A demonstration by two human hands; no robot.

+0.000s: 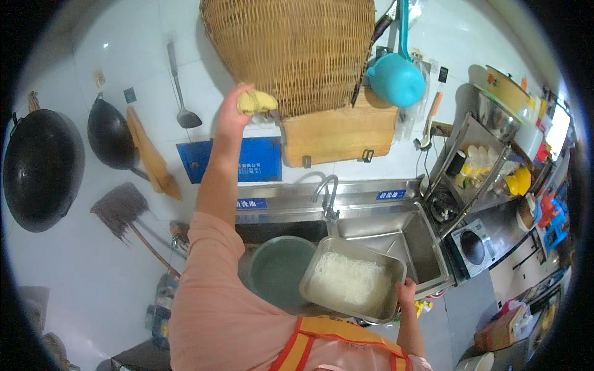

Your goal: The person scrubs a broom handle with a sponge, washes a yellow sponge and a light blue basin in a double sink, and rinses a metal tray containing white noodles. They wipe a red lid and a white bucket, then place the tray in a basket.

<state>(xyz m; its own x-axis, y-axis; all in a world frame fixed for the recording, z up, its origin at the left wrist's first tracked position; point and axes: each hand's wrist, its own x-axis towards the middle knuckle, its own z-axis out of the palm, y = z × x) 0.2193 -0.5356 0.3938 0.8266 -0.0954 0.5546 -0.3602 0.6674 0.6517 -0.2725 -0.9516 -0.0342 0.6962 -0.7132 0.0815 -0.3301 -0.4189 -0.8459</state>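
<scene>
My left hand [230, 111] is raised on an outstretched arm and grips a crumpled yellow cloth [256, 103]. It is by the lower left edge of a woven wicker basket [297, 51] on the wall; whether they touch I cannot tell. Low in front of me, my right hand [406, 292] clasps the right rim of a rectangular metal pan [394, 269]. White noodles [348, 277] lie inside the pan, which is tilted sideways over the front of the steel sink [415, 241]. A round grey-green basin [278, 266] stands left of the pan, partly covered by it.
Behind the sink rises a faucet [330, 195]. A wooden cutting board [338, 134], a turquoise ladle [397, 79], a spatula [185, 116] and woks [41, 169] hang on the tiled wall. At right stand a metal rack [482, 185] and a kitchen scale [473, 248].
</scene>
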